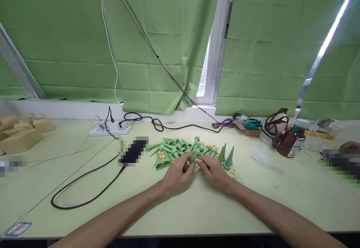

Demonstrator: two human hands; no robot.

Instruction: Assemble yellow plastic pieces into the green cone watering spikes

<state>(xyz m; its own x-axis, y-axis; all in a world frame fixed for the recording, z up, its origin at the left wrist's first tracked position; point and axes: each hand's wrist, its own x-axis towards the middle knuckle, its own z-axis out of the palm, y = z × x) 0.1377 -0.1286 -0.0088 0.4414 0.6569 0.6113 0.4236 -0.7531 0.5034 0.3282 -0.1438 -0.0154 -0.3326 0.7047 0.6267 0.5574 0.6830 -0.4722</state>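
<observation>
My left hand [178, 171] is closed around a green plastic cone spike [192, 157], its wide end toward my right hand. My right hand [216, 172] pinches a small yellow plastic piece [198, 160] right beside that spike; the fingertips of both hands nearly meet. Behind them lies a heap of similar green spikes [171, 146], mixed with many small yellow pieces [162, 155]. Two spikes [229, 160] stand point-up to the right of the heap. A loose yellow piece [235, 173] lies near my right wrist. My fingers hide part of what they hold.
A phone-like black object [134, 151] with a looping black cable [84, 205] lies left. Behind are a power strip [120, 130] and yellowish boxes [22, 139]. To the right are a plastic bag [264, 157], a brown bottle [291, 145] and another person's hand [351, 147].
</observation>
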